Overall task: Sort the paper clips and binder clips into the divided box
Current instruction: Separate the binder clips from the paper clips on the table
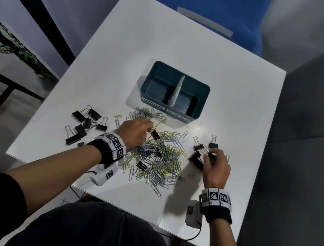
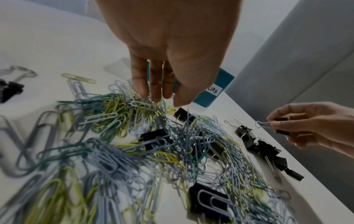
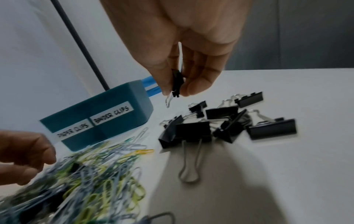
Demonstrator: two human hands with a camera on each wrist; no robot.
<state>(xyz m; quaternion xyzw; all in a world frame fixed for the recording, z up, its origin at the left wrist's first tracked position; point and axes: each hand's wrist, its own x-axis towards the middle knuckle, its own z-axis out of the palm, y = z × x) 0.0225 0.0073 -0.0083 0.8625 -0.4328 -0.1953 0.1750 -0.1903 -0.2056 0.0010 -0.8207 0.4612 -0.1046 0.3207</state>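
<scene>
A teal divided box [image 1: 201, 101] stands at mid table, its front labelled PAPER CLIPS on the left and BINDER CLIPS [image 3: 111, 115] on the right. A heap of coloured paper clips [image 1: 161, 157] lies in front of it, with a few black binder clips [image 2: 155, 137] buried in it. My left hand [image 1: 148, 126] reaches down onto the heap's far edge, fingers and thumb pinching at paper clips [image 2: 134, 104]. My right hand [image 3: 175, 91] hovers over the right-hand group of binder clips [image 3: 193, 131] and pinches a small black binder clip [image 3: 177, 80] with its wire handle hanging down.
Another group of black binder clips [image 1: 81, 129] lies at the table's left. The white table [image 1: 237, 92] ends close to my body and at the right by a grey wall. A blue chair [image 1: 219, 8] stands behind the far edge.
</scene>
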